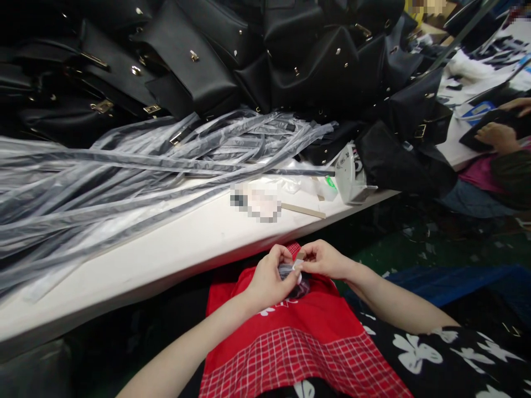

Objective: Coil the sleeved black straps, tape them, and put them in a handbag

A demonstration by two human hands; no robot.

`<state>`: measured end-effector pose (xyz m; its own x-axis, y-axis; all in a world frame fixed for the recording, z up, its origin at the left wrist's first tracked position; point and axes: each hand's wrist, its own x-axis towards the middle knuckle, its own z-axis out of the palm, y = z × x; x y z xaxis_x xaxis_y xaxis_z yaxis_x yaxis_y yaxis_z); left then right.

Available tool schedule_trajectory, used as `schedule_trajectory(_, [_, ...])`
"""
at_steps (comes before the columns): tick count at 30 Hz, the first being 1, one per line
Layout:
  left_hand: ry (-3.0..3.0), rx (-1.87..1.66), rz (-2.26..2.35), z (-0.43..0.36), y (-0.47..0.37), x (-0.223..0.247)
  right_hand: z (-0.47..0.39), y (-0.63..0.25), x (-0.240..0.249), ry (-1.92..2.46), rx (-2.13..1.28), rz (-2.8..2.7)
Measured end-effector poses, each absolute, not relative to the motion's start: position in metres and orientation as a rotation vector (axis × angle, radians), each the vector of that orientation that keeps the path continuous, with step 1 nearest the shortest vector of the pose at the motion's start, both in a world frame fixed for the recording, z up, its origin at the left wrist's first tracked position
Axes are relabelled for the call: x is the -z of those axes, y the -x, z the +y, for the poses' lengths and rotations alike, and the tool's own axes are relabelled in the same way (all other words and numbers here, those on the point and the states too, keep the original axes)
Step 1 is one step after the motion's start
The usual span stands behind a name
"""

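Above the red apron [307, 318] on my lap, my two hands meet. Curled fingers of my left hand [267, 279] close round a small dark grey piece that looks wrapped in clear plastic [285, 271]; its exact kind is hard to make out. My right hand [323, 260] pinches a small tan and white piece, like a tag or strip of tape [298, 258], right against the left thumb. Fingers partly cover both pieces. On the table edge beyond lie long dark straps in clear plastic sleeves [166, 163].
Black handbags with gold-coloured fittings [194, 83] pile up behind the straps. A white container [350, 174] and a thin tan strip [305, 210] are on the white table [186, 232]. At the right, another person's hands [498, 135] handle a black item.
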<state>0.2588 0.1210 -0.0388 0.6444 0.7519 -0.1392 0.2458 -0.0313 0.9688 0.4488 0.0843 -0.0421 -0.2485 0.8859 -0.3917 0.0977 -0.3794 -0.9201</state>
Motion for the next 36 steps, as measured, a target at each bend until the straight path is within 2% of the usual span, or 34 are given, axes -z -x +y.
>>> schedule_trajectory(3, [-1.588, -0.384, 0.825, 0.127, -0.254, 0.039, 0.082, -0.446, 0.033, 1.503, -1.352, -1.564])
schedule_trajectory(7, [-1.307, -0.135, 0.744, 0.143, -0.245, 0.041, 0.074, -0.439, 0.021, 1.343, -0.838, -2.161])
schedule_trajectory(12, [-0.813, -0.323, 0.668, 0.160, -0.245, 0.036, 0.069, -0.434, 0.019, 1.296, -0.465, -2.260])
schedule_trajectory(20, [-0.811, -0.362, 0.612, 0.169, -0.264, 0.028, 0.072, -0.433, 0.016, 1.414, -0.323, -2.008])
schedule_trajectory(26, [-0.821, -0.415, 0.661, 0.182, -0.282, 0.030, 0.085, -0.429, 0.011, 1.329, -0.143, -2.081])
schedule_trajectory(29, [-0.821, -0.489, 0.726, 0.182, -0.290, 0.029, 0.095, -0.477, 0.001, 1.373, 0.025, -1.993])
schedule_trajectory(32, [-0.825, -0.537, 0.793, 0.178, -0.294, 0.031, 0.109, -0.564, -0.002, 1.697, 0.205, -1.386])
schedule_trajectory(33, [-0.823, -0.542, 0.808, 0.176, -0.295, 0.032, 0.114, -0.593, -0.001, 1.786, 0.155, -1.149])
schedule_trajectory(36, [-0.809, -0.515, 0.820, 0.171, -0.299, 0.042, 0.131, -0.661, 0.013, 1.900, -0.318, -0.727])
